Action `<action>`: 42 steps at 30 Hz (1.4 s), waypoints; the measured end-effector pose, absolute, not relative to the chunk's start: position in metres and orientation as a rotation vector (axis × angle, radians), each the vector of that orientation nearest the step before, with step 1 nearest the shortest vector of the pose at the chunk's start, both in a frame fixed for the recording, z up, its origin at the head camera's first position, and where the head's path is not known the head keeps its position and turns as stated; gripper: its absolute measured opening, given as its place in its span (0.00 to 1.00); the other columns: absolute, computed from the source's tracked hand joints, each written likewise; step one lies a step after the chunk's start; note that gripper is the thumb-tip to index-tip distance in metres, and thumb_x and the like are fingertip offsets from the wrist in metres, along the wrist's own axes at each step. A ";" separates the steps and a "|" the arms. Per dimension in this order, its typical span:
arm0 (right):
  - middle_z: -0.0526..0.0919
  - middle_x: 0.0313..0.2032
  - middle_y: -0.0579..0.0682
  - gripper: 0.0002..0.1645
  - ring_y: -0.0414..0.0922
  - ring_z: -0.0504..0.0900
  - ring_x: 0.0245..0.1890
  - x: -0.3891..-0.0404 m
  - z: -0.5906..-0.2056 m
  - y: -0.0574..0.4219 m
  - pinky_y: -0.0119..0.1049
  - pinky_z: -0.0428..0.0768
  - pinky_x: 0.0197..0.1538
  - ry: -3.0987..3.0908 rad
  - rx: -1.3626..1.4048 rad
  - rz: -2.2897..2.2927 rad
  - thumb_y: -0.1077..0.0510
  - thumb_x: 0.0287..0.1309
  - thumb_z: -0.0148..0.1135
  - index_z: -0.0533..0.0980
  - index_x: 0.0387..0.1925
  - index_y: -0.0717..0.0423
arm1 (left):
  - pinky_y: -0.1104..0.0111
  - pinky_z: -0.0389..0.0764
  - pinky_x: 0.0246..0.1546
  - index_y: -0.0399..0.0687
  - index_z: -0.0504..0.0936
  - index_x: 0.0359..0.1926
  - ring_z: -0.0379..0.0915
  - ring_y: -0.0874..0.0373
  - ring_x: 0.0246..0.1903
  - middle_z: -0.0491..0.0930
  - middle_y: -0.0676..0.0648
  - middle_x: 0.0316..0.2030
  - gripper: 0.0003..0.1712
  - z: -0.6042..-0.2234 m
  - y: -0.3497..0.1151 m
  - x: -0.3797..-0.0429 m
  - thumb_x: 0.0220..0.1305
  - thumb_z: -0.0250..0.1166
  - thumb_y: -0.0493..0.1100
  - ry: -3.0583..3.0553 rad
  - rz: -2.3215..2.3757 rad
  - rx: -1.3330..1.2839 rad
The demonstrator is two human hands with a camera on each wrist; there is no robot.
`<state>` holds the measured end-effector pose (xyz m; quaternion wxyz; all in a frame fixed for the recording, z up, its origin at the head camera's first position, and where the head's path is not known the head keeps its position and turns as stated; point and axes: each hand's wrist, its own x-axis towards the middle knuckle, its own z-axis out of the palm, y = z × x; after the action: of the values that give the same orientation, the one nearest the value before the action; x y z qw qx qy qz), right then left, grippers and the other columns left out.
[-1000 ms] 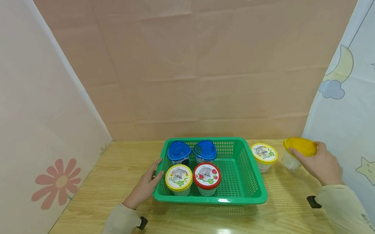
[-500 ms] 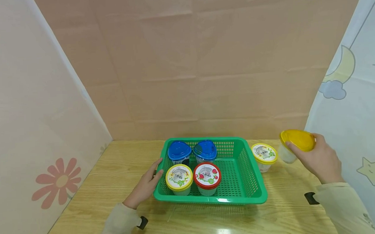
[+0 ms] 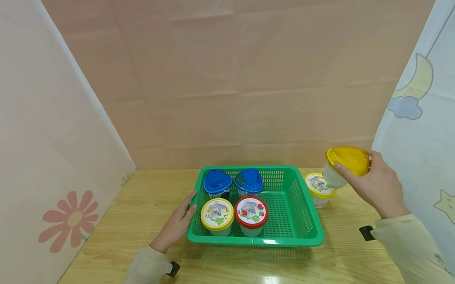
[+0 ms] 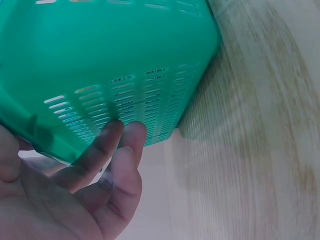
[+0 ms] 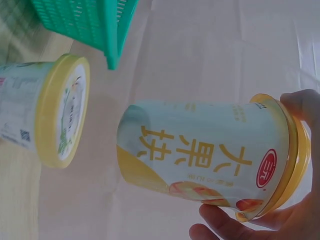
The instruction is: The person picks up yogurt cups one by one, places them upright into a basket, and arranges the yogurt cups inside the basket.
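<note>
My left hand [image 3: 175,227], fingers relaxed, touches the green plastic basket [image 3: 253,241] at its left side. My right hand [image 3: 383,186] grips the yellow-lidded cup [image 3: 347,160] around its lid, tilted in the air right of the basket, near a yellow-rimmed tub [image 3: 318,190].

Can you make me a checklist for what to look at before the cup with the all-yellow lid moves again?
1. Is the cup with the all-yellow lid held? Ok: the right grip has it near the lid.
2. Is it up off the table? Ok.
3. Is it straight? Not ok: it tilts in the head view.
4. Is the way to the basket clear? Not ok: the flower-lidded cup stands in between, so going over it looks safer.
5. Is there room inside the basket? Ok: its right part is bare.
6. Is the left grip holding the basket firmly? Cannot tell: its fingers are at the side.
</note>
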<state>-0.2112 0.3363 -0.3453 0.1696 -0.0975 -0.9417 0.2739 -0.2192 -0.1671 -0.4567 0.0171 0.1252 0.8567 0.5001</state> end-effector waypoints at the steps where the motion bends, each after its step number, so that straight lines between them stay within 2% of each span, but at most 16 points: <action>1: 0.71 0.56 0.72 0.63 0.64 0.74 0.43 -0.212 -0.344 0.334 0.45 0.66 0.33 -2.673 -0.269 0.780 0.25 0.59 0.56 0.49 0.75 0.66 | 0.58 0.79 0.46 0.53 0.53 0.79 0.80 0.58 0.41 0.79 0.40 0.54 0.30 -0.457 -0.167 -0.219 0.81 0.45 0.49 2.665 1.552 0.391; 11: 0.74 0.50 0.69 0.59 0.63 0.75 0.41 -0.216 -0.337 0.311 0.43 0.67 0.33 -2.653 -0.186 0.791 0.25 0.59 0.58 0.53 0.74 0.62 | 0.61 0.78 0.44 0.48 0.52 0.79 0.79 0.59 0.38 0.80 0.41 0.49 0.29 -0.455 -0.165 -0.218 0.82 0.42 0.46 2.667 1.550 0.405; 18: 0.76 0.49 0.67 0.58 0.61 0.76 0.40 -0.219 -0.331 0.294 0.43 0.68 0.31 -2.641 -0.142 0.791 0.24 0.57 0.59 0.54 0.74 0.57 | 0.61 0.78 0.44 0.48 0.52 0.79 0.80 0.59 0.34 0.81 0.44 0.40 0.28 -0.454 -0.165 -0.220 0.83 0.40 0.44 2.671 1.533 0.407; 25: 0.76 0.50 0.67 0.60 0.60 0.77 0.41 -0.227 -0.331 0.279 0.42 0.71 0.32 -2.674 -0.088 0.788 0.22 0.55 0.59 0.56 0.72 0.60 | 0.60 0.78 0.46 0.48 0.53 0.79 0.79 0.60 0.35 0.80 0.42 0.46 0.28 -0.456 -0.165 -0.220 0.82 0.41 0.43 2.693 1.532 0.415; 29: 0.77 0.51 0.67 0.61 0.60 0.78 0.41 -0.232 -0.332 0.273 0.42 0.72 0.32 -2.699 -0.063 0.791 0.21 0.54 0.58 0.56 0.72 0.61 | 0.62 0.78 0.43 0.48 0.54 0.78 0.79 0.59 0.33 0.80 0.44 0.41 0.28 -0.457 -0.165 -0.221 0.82 0.40 0.43 2.681 1.544 0.407; 36: 0.78 0.52 0.65 0.62 0.59 0.78 0.43 -0.243 -0.336 0.261 0.43 0.74 0.35 -2.744 -0.010 0.817 0.20 0.53 0.59 0.57 0.71 0.61 | 0.63 0.79 0.42 0.49 0.53 0.78 0.79 0.59 0.33 0.80 0.43 0.42 0.28 -0.458 -0.165 -0.222 0.83 0.39 0.43 2.670 1.557 0.403; 42: 0.79 0.50 0.65 0.62 0.58 0.80 0.39 -0.251 -0.344 0.250 0.40 0.74 0.32 -2.800 0.018 0.805 0.20 0.51 0.59 0.58 0.70 0.61 | 0.65 0.79 0.38 0.50 0.53 0.79 0.80 0.58 0.31 0.80 0.44 0.38 0.28 -0.458 -0.165 -0.221 0.83 0.39 0.42 2.660 1.565 0.386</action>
<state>-0.2508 0.2499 -0.3439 0.1138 0.0061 -0.9548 0.2744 -0.2213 -0.1652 -0.4581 0.0155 0.1241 0.8551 0.5032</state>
